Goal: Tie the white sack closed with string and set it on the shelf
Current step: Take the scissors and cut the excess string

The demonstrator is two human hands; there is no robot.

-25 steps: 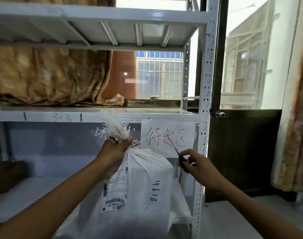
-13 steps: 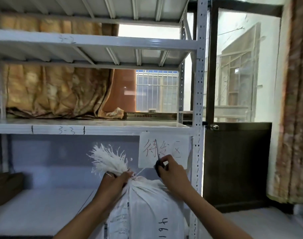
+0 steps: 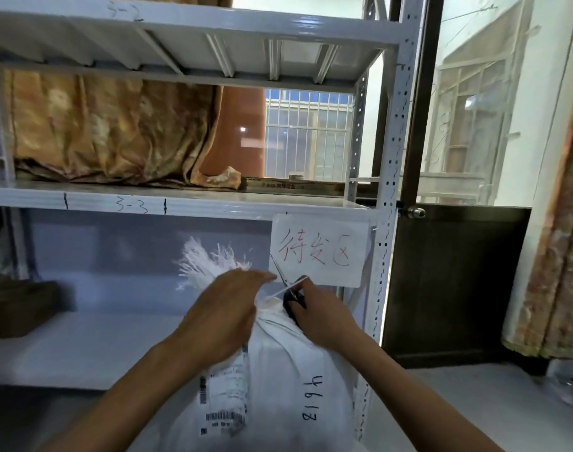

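Gripping sack (image 3: 278, 370) neck between hands, left hand (image 3: 221, 316), right hand (image 3: 321, 316)

The white sack (image 3: 298, 402) bears "4613", the shelf edge (image 3: 128, 203) "3-3", the paper sign (image 3: 317, 251) "待发区"

Storeroom: bare metal shelving (image 3: 193, 203) marked 3-3, handwritten zone sign (image 3: 321, 252), barcode-labelled sack (image 3: 278, 386).
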